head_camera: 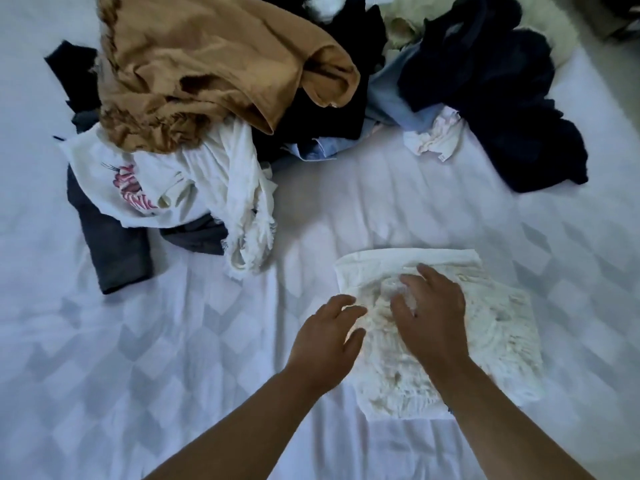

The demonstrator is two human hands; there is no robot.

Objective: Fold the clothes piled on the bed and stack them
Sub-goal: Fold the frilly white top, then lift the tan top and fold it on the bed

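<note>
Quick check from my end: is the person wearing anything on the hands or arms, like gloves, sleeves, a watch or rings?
Nothing that shows. The left hand and right hand are bare, with no gloves, and I can make out no rings. Both forearms are bare to the frame's bottom edge: no sleeves, watch or bracelet.

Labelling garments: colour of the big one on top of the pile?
Tan-brown garment, plain; head view shows it.

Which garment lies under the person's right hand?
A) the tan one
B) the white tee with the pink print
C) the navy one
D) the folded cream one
D: the right hand rests on the folded cream garment near the front of the bed, apart from the pile.
</note>
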